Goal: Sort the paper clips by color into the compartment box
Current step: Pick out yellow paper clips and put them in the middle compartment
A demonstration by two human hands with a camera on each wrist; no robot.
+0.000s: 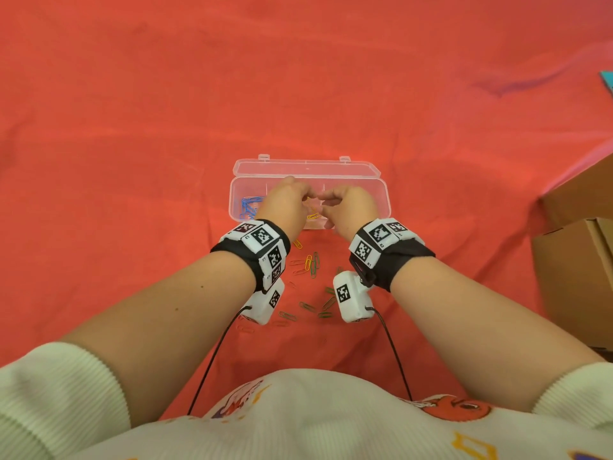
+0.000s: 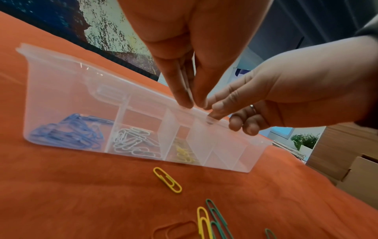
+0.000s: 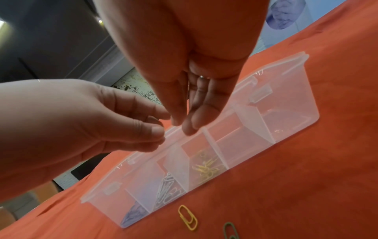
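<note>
The clear compartment box (image 1: pixel 374 194) lies open on the red cloth, lid folded back. Blue clips (image 2: pixel 69 131) fill its left end compartment, white clips (image 2: pixel 132 142) the one beside it, then yellow clips (image 2: pixel 184 153). My left hand (image 2: pixel 193 104) hangs over the box's middle with thumb and fingers pressed together, pointing down. My right hand (image 3: pixel 184 127) meets it fingertip to fingertip, also pinched. I cannot make out a clip between either hand's fingers. Loose yellow (image 2: pixel 167 179), green (image 2: pixel 216 215) and red (image 2: pixel 175 229) clips lie in front of the box.
Cardboard boxes (image 1: pixel 577 260) stand at the right edge of the cloth. More loose clips (image 1: pixel 311 263) are scattered between my wrists, close to my body. The box's two right compartments (image 3: pixel 286 122) look nearly bare.
</note>
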